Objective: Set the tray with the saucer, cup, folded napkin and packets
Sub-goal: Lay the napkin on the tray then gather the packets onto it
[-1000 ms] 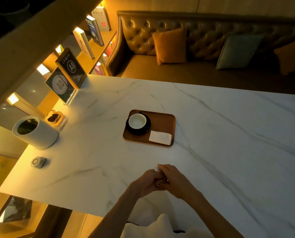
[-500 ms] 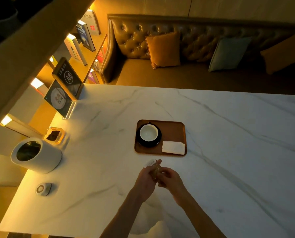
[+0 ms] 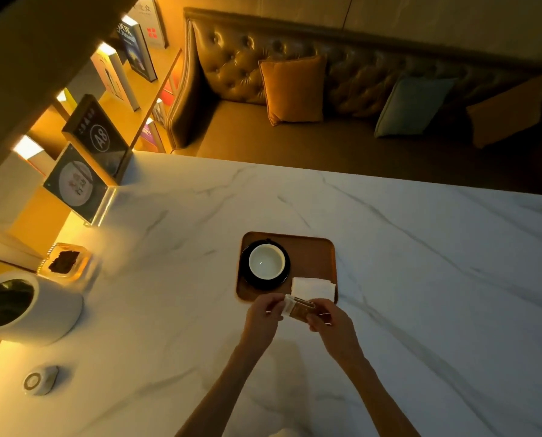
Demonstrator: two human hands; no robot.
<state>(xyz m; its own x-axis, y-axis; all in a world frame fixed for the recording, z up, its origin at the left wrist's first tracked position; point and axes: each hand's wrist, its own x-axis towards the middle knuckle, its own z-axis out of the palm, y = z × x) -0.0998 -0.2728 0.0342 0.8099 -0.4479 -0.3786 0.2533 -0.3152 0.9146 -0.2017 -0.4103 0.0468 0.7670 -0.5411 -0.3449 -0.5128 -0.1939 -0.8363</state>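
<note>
A brown wooden tray [image 3: 313,257] lies mid-table on the white marble. On its left half a white cup [image 3: 266,261] stands on a black saucer [image 3: 247,279]. A folded white napkin [image 3: 313,288] rests at the tray's near right corner. Just in front of the tray's near edge my left hand [image 3: 261,320] and my right hand [image 3: 332,326] hold a small bundle of packets [image 3: 298,309] between them, white and brown, each hand pinching one end. The bundle overlaps the napkin's near edge in view.
At the table's left edge stand a white cylindrical bin [image 3: 27,310], a small glass dish with dark contents [image 3: 64,261], a round call button [image 3: 39,380] and two sign stands [image 3: 83,181]. A tufted sofa with cushions [image 3: 294,89] runs behind the table.
Both hands have moved forward from near the table's front edge to the tray's near edge, and the packets now show spread between them.
</note>
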